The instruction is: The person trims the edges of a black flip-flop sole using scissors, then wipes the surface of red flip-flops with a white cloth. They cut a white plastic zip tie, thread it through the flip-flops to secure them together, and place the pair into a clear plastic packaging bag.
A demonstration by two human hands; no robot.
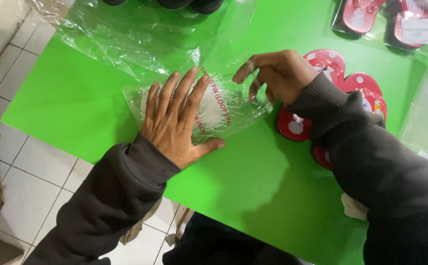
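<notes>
clear packet [223, 105] lies under the flat left hand [177, 120], right hand [277, 73] at its edge

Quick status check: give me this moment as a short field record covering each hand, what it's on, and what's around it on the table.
left hand: flat, fingers spread, pressing on the clear bag of white pins
right hand: fingers curled at the bag's right end, apparently pinching the plastic
surface: green table
beside right wrist: red sandals with white figures, loose, partly under the sleeve
far right edge: bagged red sandals
far side: loose clear plastic sheet
below table: white tiled floor
</notes>
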